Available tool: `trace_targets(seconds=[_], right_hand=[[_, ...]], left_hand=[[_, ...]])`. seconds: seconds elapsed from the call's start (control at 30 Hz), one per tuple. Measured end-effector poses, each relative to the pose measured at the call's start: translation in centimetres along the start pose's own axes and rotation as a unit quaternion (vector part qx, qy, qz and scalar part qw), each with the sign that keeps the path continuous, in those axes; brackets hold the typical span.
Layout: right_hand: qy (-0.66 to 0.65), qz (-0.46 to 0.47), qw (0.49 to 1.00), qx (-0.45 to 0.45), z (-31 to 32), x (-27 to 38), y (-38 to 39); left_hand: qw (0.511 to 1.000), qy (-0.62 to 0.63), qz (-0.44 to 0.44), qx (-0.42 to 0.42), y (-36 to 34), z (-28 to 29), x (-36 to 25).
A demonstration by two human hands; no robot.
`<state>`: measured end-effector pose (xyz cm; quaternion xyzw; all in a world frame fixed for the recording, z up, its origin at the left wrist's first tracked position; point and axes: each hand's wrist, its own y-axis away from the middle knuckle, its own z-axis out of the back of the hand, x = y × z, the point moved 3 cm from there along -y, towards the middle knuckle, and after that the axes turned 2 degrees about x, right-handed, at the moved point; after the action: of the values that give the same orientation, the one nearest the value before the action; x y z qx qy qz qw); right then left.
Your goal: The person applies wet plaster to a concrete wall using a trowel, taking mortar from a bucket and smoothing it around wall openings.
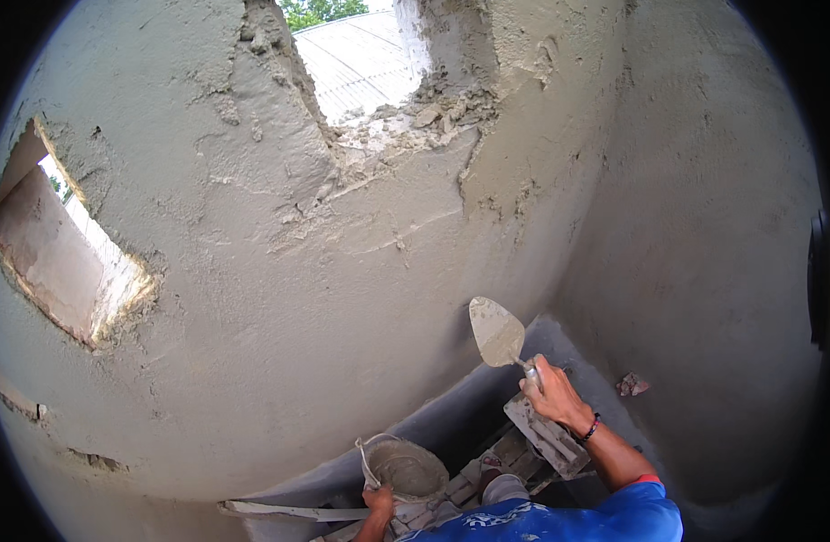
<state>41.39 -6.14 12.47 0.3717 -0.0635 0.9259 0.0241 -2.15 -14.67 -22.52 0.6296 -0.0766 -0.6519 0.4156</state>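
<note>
My right hand is closed around the handle of a pointed mason's trowel. Its blade points up and to the left, smeared with grey mortar, in front of the wall. Low in the view, my left hand grips the near left edge of a bucket, whose wire handle stands up beside it. Wet grey mortar fills much of the bucket. Fresh-looking grey plaster covers the wall ahead.
Below my right forearm lies a mortar-crusted board. Wooden planks are under my feet. A long batten extends left of the bucket. Rough window openings pierce the wall, one with a crumbled sill. A rubble chunk sits by the right wall.
</note>
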Motion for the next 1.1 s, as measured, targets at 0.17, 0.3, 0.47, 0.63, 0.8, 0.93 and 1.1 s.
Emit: trace_targets(seconds=[0.17,0.3,0.47,0.63,0.8,0.93,1.1], right_hand=[[0.221,0.015,0.952,0.213,-0.5,-0.2,1.7],[0.240,0.061,0.927,0.281,-4.5,-0.1,2.5],[0.380,0.158,0.847,0.336,-8.6,0.8,2.1],[0.405,0.225,0.830,0.311,-10.3,2.2,1.3],[0.314,0.178,0.836,0.414,-11.9,1.4,1.8],[0.174,0.170,0.887,0.393,-13.8,0.8,4.4],[0.158,0.120,0.911,0.362,-11.2,0.3,5.8]], left_hand=[[0.992,-0.045,-0.083,0.085,7.3,-2.1,-7.8],[0.987,-0.042,-0.099,0.119,9.5,-1.9,-9.7],[0.977,-0.021,-0.158,0.144,12.0,-1.8,-13.7],[0.969,0.066,-0.146,0.187,14.8,-2.3,-18.1],[0.955,0.129,-0.149,0.222,16.7,-3.2,-20.8],[0.944,0.155,-0.146,0.251,17.1,-3.6,-21.5],[0.944,0.129,-0.142,0.267,18.1,-3.3,-23.1]])
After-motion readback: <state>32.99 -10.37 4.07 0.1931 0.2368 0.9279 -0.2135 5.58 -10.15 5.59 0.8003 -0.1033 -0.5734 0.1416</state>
